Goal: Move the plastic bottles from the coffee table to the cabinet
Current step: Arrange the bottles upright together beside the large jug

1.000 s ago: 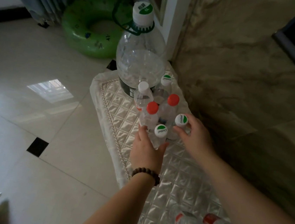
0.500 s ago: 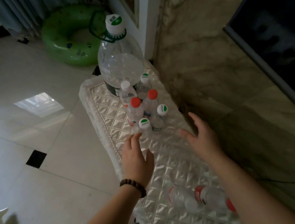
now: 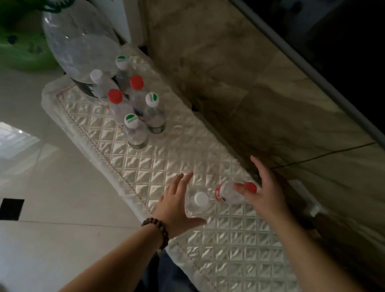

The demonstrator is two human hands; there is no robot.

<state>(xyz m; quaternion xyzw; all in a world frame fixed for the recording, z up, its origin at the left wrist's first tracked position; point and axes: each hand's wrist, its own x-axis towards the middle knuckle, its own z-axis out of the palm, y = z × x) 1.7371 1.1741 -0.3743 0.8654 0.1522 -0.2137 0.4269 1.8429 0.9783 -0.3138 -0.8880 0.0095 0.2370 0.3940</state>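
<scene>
Several small clear plastic bottles (image 3: 135,129) with green, red and white caps stand upright in a cluster on the quilted cloth-covered cabinet top (image 3: 235,244), beside a large clear jug (image 3: 78,44). Two more bottles lie on their sides nearer me: a white-capped one (image 3: 198,200) and a red-capped one with a red label (image 3: 229,193). My left hand (image 3: 175,206), fingers spread, hovers at the white-capped bottle. My right hand (image 3: 265,195) is spread over the red-capped bottle's neck, thumb touching it, not closed around it.
A marble wall (image 3: 242,79) runs along the cabinet's far side, with a dark TV screen (image 3: 354,44) above. A green inflatable ring (image 3: 12,36) lies on the glossy tiled floor (image 3: 24,198) to the left. My dark trouser leg (image 3: 170,287) shows below.
Both hands let go of the green-capped bottles in the upright cluster and drew back toward me, arriving spread over the two lying bottles. The camera tilted.
</scene>
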